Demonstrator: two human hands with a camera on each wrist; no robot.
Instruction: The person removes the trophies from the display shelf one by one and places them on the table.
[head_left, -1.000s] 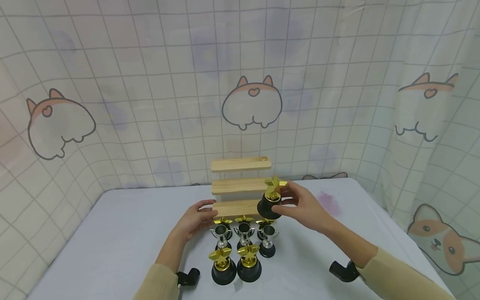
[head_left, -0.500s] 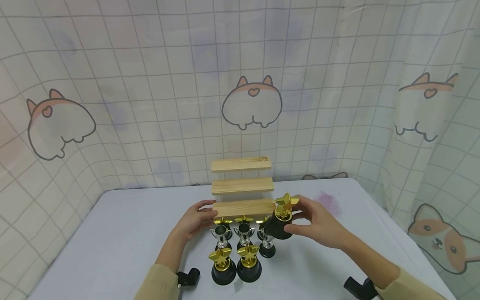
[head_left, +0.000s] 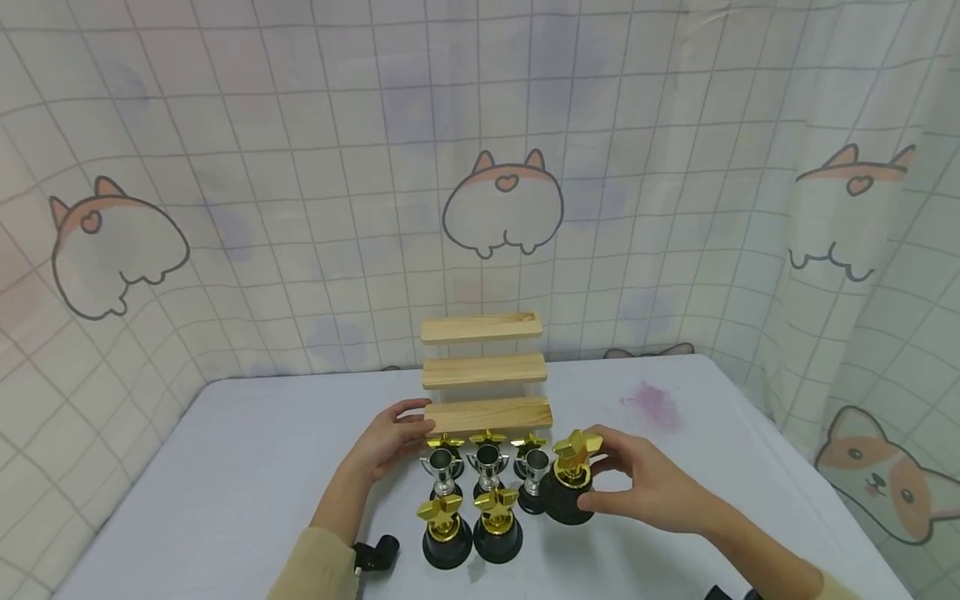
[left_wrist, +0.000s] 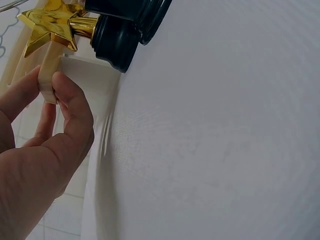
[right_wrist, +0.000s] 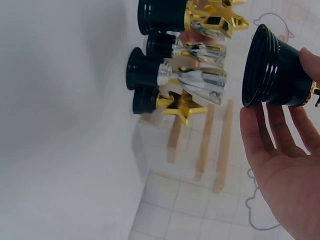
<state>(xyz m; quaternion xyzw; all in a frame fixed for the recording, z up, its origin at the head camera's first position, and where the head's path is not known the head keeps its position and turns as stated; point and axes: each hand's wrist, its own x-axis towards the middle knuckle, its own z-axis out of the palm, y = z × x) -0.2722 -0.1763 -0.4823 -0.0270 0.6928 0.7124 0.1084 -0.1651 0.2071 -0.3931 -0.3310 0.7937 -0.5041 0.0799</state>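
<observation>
My right hand [head_left: 648, 487] grips a gold star trophy [head_left: 573, 475] by its black base. In the right wrist view the trophy's base [right_wrist: 272, 70] hangs off the table, its hollow underside showing. My left hand [head_left: 386, 437] pinches the left end of the lowest wooden shelf board [head_left: 487, 415], thumb and fingers on either side. Between the hands stand a row of silver cup trophies [head_left: 487, 460] and, behind them, small star trophies [head_left: 529, 442] partly hidden. Two larger star trophies, one at left [head_left: 447, 537] and one at right [head_left: 498, 533], stand in front.
Two more wooden boards, a middle one [head_left: 484, 372] and a top one [head_left: 482, 328], rise stepwise behind. A white cloth covers the table [head_left: 277, 467]; a pink stain [head_left: 654, 407] marks it at right. A patterned curtain [head_left: 330, 208] hangs around the back and sides.
My right hand has carried the star trophy from in front of the lowest board down and to the right, beside the right silver cup. My left hand stays at the board's end.
</observation>
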